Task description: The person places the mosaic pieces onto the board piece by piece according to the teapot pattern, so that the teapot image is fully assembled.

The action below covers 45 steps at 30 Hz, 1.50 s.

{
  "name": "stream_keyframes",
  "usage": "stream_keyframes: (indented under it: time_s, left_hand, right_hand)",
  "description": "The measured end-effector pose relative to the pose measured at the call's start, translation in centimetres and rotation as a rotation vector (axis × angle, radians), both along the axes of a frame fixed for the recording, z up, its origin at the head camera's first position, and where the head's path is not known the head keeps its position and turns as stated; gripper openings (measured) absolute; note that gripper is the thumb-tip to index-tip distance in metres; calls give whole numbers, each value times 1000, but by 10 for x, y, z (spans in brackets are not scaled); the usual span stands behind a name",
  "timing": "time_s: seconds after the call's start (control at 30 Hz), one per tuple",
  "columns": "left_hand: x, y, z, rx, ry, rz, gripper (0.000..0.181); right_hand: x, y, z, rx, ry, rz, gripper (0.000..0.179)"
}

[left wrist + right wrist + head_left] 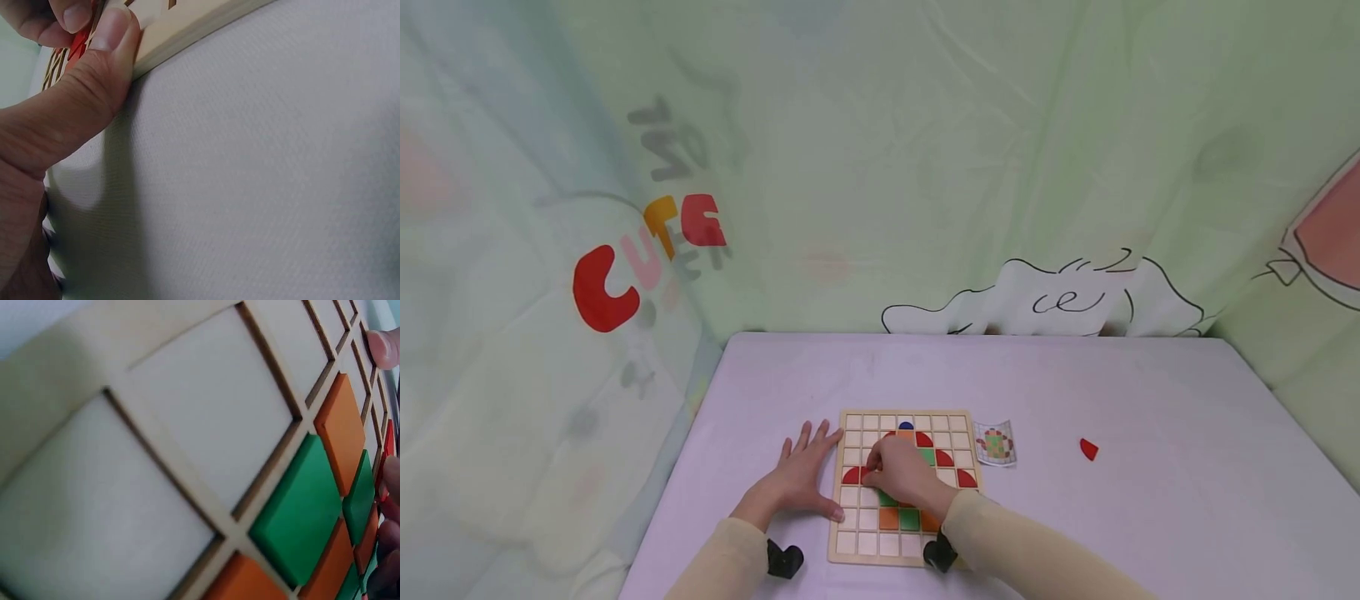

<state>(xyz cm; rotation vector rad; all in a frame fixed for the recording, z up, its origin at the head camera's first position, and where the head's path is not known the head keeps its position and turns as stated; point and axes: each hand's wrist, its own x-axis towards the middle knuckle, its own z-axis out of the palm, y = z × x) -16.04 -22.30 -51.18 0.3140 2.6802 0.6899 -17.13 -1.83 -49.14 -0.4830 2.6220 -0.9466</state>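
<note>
A wooden grid board [847, 546] lies on the table, its square cells partly filled with coloured tiles. My right hand [906, 471] reaches across it and pinches a red quarter-round tile [78, 44] between thumb and fingertips at the board's left side. Just left of those fingertips, another red quarter-round tile [851, 476] sits in a cell. Spread beside the board, my left hand [801, 479] rests its thumb [112, 37] on the wooden rim. Green tiles [300, 512] and orange tiles [342, 434] fill cells under and around my right hand, which hides part of the pattern.
To the board's right lies a small printed pattern card [996, 443]. Farther right, a loose red quarter-round tile [1088, 449] is on the table. A blue tile [906, 426] sits in the board's top row. Printed cloth hangs behind the table.
</note>
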Motion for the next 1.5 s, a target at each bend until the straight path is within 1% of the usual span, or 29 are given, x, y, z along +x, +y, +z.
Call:
stream_keyframes:
  time_s: [0.2, 0.33, 0.4, 0.53, 0.6, 0.63, 0.7, 0.83, 1.0, 1.07, 1.17, 1.27, 1.33, 1.5]
  left_hand:
    - [0, -1, 0, 4, -3, 6, 123]
    - [0, -2, -4, 10, -1, 7, 122]
    - [0, -2, -5, 10, 0, 10, 122]
    - [0, -1, -7, 9, 6, 16, 122]
    - [0, 0, -7, 8, 8, 14, 122]
    - [0, 0, -6, 7, 8, 14, 122]
    - [0, 0, -5, 8, 7, 14, 122]
    - [-1, -1, -5, 4, 5, 13, 123]
    - [-1, -1, -3, 8, 3, 12, 124]
    - [-1, 0, -1, 9, 1, 13, 124]
    - [0, 1, 1, 9, 3, 16, 123]
    - [0, 1, 2, 1, 1, 19, 123]
    - [0, 1, 1, -1, 0, 20, 123]
    - [1, 1, -1, -1, -3, 23, 122]
  right_hand:
    - [0, 8, 2, -106, -61, 9, 18]
    - [1, 19, 6, -169, -97, -26, 19]
    - [0, 28, 8, -203, -102, -42, 18]
    - [-5, 59, 9, -294, -75, -7, 22]
    - [-8, 78, 9, -327, -62, -3, 26]
    - [-9, 88, 10, -344, -62, -16, 28]
    - [-10, 108, 11, -353, -67, -78, 30]
    - [-11, 152, 14, -329, -41, -215, 35]
    - [-14, 216, 11, -208, 82, -342, 37]
    - [-15, 241, 9, -164, 102, -393, 39]
    - [-17, 272, 5, -122, 102, -460, 45]
    - [-17, 294, 0, -93, 81, -503, 50]
    - [-18, 303, -5, -88, 61, -525, 52]
    - [-20, 316, -18, -66, 1, -546, 55]
